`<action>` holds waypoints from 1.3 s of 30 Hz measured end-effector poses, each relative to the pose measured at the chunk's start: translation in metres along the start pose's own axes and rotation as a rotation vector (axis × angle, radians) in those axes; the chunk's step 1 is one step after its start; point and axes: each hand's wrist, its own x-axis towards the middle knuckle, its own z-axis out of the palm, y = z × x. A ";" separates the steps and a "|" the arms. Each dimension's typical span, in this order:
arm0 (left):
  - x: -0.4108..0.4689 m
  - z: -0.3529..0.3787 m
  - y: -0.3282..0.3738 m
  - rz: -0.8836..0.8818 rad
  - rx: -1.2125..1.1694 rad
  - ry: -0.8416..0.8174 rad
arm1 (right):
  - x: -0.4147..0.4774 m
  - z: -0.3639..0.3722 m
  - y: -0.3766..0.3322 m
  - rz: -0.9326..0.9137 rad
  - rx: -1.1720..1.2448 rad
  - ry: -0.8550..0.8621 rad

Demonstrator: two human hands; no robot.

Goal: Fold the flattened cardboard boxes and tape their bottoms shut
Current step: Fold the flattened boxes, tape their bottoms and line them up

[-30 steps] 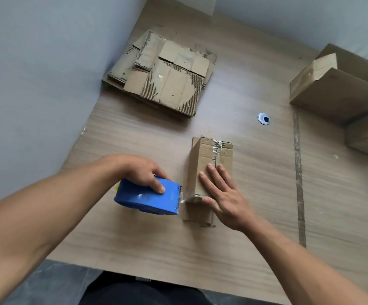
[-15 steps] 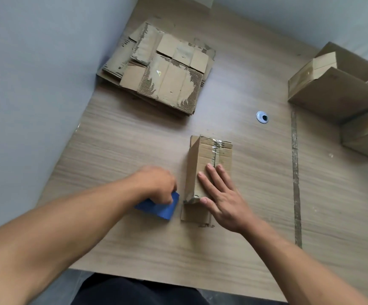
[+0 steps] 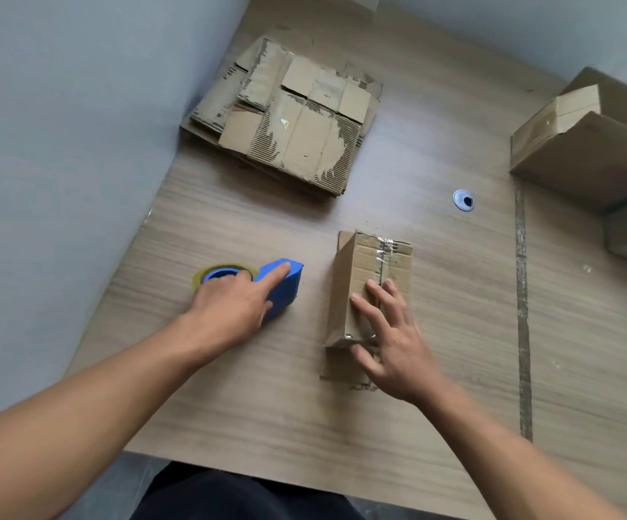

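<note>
The box (image 3: 357, 279), taped seam up on the surface (image 3: 267, 407), lies under the flat, straight-fingered right hand (image 3: 390, 343) while the left hand (image 3: 233, 305) grips the tape dispenser (image 3: 282, 283); light and crushable, it is probably best lifted by its side walls.

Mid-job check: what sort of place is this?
Likely a packing station set up on an office-style desk: a stack of flattened boxes, a tape dispenser under the left hand, assembled boxes at the far right, and a cable grommet in the desktop.
</note>
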 end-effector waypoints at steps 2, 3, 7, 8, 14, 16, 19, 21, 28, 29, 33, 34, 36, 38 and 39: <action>-0.001 0.027 0.002 0.038 -0.041 0.082 | -0.001 0.000 0.002 -0.002 0.014 -0.011; -0.002 0.038 0.003 0.057 -0.061 0.122 | -0.001 0.000 0.003 -0.001 0.020 -0.015; -0.003 0.066 0.008 0.071 -0.058 0.323 | -0.002 0.003 0.003 0.003 0.028 -0.004; -0.004 0.068 0.010 0.048 -0.055 0.363 | -0.002 0.003 0.003 0.003 0.031 0.002; -0.022 0.046 0.047 0.301 -0.636 0.451 | -0.003 0.004 0.006 -0.025 0.044 0.000; -0.025 0.050 0.065 0.274 -0.905 0.293 | -0.002 0.005 0.006 -0.024 0.064 0.003; -0.021 0.058 0.084 0.111 -1.073 0.199 | -0.003 0.006 0.005 -0.009 0.083 0.012; -0.018 0.061 0.088 0.042 -1.110 0.180 | -0.004 0.008 0.003 -0.006 0.070 0.034; -0.012 0.060 0.082 0.038 -1.066 0.145 | -0.004 0.020 -0.012 0.049 0.016 0.183; -0.010 0.059 0.082 0.053 -1.052 0.145 | -0.004 0.020 -0.011 0.050 0.019 0.183; -0.006 0.061 0.081 0.142 -1.045 0.126 | -0.004 0.016 -0.009 0.050 0.065 0.165; -0.005 0.062 0.081 0.159 -1.038 0.126 | -0.004 0.014 -0.009 0.049 0.097 0.143; -0.004 0.064 0.082 0.180 -0.994 0.151 | -0.004 0.009 -0.007 0.050 0.154 0.082; -0.002 0.067 0.083 0.200 -0.933 0.191 | -0.005 0.006 -0.006 0.054 0.174 0.055; 0.000 0.068 0.084 0.207 -0.900 0.207 | -0.005 0.005 -0.006 0.054 0.172 0.059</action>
